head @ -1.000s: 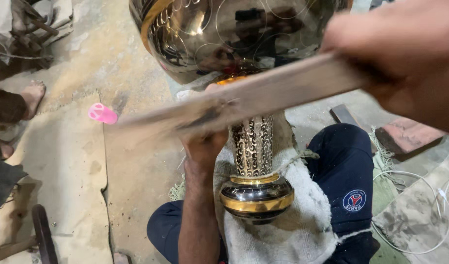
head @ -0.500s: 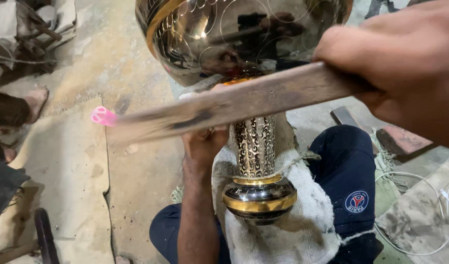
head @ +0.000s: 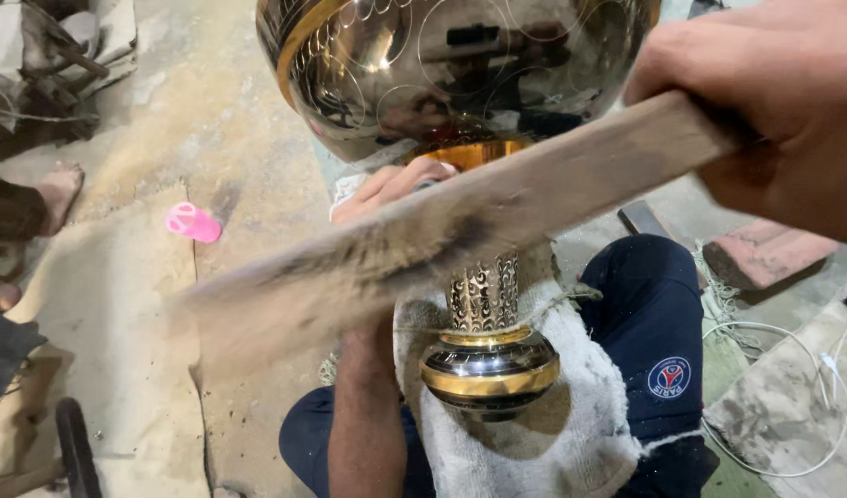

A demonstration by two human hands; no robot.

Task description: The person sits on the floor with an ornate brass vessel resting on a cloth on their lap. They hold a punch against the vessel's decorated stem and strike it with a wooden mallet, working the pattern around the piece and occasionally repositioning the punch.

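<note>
We sit on a dusty concrete floor (head: 137, 387), legs in dark blue trousers (head: 650, 323) with a white cloth (head: 571, 406) spread over our lap. Closest to the camera, our right hand (head: 774, 120) is closed tight around one end of a flat wooden stick (head: 460, 235), which slants across in front of a shiny metal cup (head: 442, 65). Our left hand (head: 387, 189) presses against the cup's stem just under the bowl, its grip partly hidden by the stick; the cup's gold-banded base (head: 488, 364) rests on the cloth. Farther off, a small pink tube (head: 193, 222) lies on the floor, and another person's bare foot (head: 54, 189) shows at the left edge.
</note>
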